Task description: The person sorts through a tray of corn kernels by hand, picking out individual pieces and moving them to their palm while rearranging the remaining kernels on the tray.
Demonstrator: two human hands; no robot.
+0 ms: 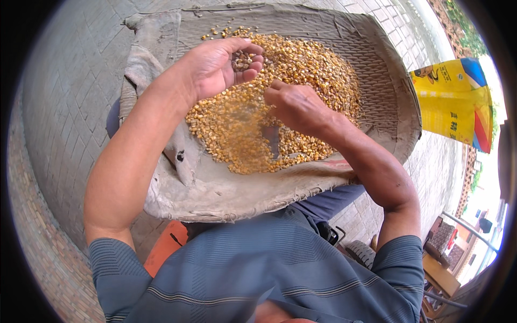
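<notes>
A heap of yellow dried corn kernels (323, 68) lies in a shallow woven basket (377, 89) edged with worn cloth, which rests across my lap. My left hand (226, 66) is palm up over the heap's left part, its fingers curled around a few corn kernels (241, 60). To its right, just above the corn, my right hand (299, 105) has its fingers curled inward with the back facing up. What lies inside those fingers is hidden. Below it, a small dark patch (271, 139) shows among the kernels.
A yellow printed sack (446, 105) bearing writing stands beyond the basket's right edge. Frayed cloth (183, 157) is folded along the left side. Grey paving (76, 93) surrounds me, and an orange object (165, 244) is under my left side. A tyre (359, 253) sits at lower right.
</notes>
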